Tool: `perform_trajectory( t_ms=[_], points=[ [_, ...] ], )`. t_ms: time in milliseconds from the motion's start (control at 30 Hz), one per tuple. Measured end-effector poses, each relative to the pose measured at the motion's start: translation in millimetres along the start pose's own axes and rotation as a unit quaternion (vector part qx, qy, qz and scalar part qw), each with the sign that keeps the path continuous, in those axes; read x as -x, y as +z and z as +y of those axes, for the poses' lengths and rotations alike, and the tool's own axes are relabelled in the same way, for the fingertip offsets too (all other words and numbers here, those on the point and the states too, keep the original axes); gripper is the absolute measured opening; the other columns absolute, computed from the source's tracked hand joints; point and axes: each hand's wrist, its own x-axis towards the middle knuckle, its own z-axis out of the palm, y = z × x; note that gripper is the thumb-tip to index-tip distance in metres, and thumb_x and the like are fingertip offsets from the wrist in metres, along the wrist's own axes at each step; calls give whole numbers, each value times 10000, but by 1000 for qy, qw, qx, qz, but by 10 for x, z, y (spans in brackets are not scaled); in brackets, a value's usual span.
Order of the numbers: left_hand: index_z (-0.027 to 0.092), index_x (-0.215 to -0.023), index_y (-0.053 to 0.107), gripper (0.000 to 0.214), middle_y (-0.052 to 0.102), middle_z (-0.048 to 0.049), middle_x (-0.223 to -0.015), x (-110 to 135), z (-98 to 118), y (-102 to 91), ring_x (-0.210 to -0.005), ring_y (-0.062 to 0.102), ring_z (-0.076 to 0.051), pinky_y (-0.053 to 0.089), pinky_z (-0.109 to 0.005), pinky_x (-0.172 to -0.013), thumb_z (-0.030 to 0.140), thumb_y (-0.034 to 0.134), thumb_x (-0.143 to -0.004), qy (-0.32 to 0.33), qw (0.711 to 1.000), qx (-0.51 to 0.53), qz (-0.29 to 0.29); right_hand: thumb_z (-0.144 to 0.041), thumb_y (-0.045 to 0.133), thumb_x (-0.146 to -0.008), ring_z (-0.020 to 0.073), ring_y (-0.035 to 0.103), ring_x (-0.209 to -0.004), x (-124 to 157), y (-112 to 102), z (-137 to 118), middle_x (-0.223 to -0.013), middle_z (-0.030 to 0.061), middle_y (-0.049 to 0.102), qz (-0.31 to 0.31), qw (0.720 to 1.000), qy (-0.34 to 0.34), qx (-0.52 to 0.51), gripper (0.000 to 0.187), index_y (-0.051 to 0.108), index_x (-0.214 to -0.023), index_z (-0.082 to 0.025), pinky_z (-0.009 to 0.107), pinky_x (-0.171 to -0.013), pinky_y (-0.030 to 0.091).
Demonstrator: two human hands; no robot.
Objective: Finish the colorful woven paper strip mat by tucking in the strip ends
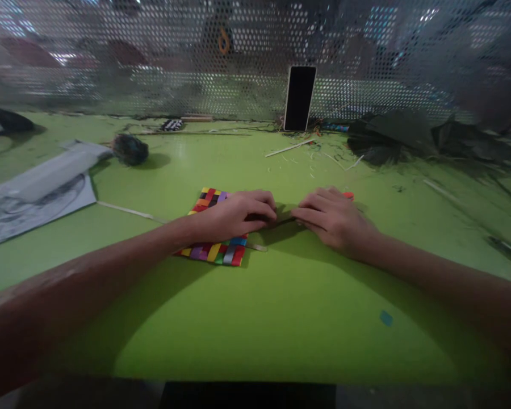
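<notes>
A small woven mat (pixel 215 250) of many-coloured flat strips lies on the green table. My left hand (pixel 242 215) rests over its right part, fingers curled and closed. To the right, my right hand (pixel 334 218) is low over the tabletop, its fingers pinched together. A thin dark strip-like thing (pixel 286 220) spans the gap between my fingertips; its kind is unclear. Something red (pixel 348 196) shows behind my right hand, and whether it joins the dark thing is hidden. A pale narrow strip (pixel 258 247) pokes out from the mat's right side.
A phone (pixel 300 97) stands upright against the perforated metal screen (pixel 247 74). White wrapping on printed paper (pixel 63 201) lies left, near a dark round lump (pixel 130 150). Dark leaf-like material (pixel 392 136) and thin scraps lie at the back right. A blue scrap (pixel 386 317) is nearer.
</notes>
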Motion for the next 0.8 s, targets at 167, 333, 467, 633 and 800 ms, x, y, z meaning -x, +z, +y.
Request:
perform_trajectory(
  t_ms=[167,333,467,633,800],
  points=[
    [188,-948,723,153,654,-54,-995,-6,-7,-14,-906,626,-150,483,-279,-839,172,572,-928,2,1000,8,-2,-196,484,-994,207,542,-858,9,-12,5,-930,97,682,-11,1000,-5,-3,255,716,-1092,-154,343,-738,349],
    [189,-938,736,151,659,-54,-977,-9,-13,-26,-892,630,-147,480,-269,-828,175,586,-919,2,1000,14,0,-209,461,-1004,213,538,-871,8,-12,11,-939,98,680,-6,1000,2,-5,277,711,-1113,-158,346,-755,353],
    [196,-925,744,150,664,-48,-972,-9,-14,-35,-887,633,-145,478,-265,-824,181,595,-914,-6,1000,18,-3,-211,449,-1006,214,532,-861,1,-7,10,-944,103,676,-19,1000,2,-10,289,715,-1113,-167,347,-740,345],
    [194,-931,746,154,666,-47,-982,-8,-7,-42,-895,630,-142,477,-271,-831,179,594,-912,-8,1000,18,-5,-207,457,-1001,218,540,-872,-4,-10,3,-936,112,670,-33,999,9,-19,287,722,-1102,-159,354,-745,355],
    [199,-928,741,149,663,-46,-985,-4,-18,-41,-891,628,-141,476,-267,-828,185,593,-914,-10,1000,11,-3,-212,457,-1002,222,543,-881,-9,-32,-10,-952,113,676,-24,1000,9,-8,285,714,-1114,-161,358,-749,367]
  ],
)
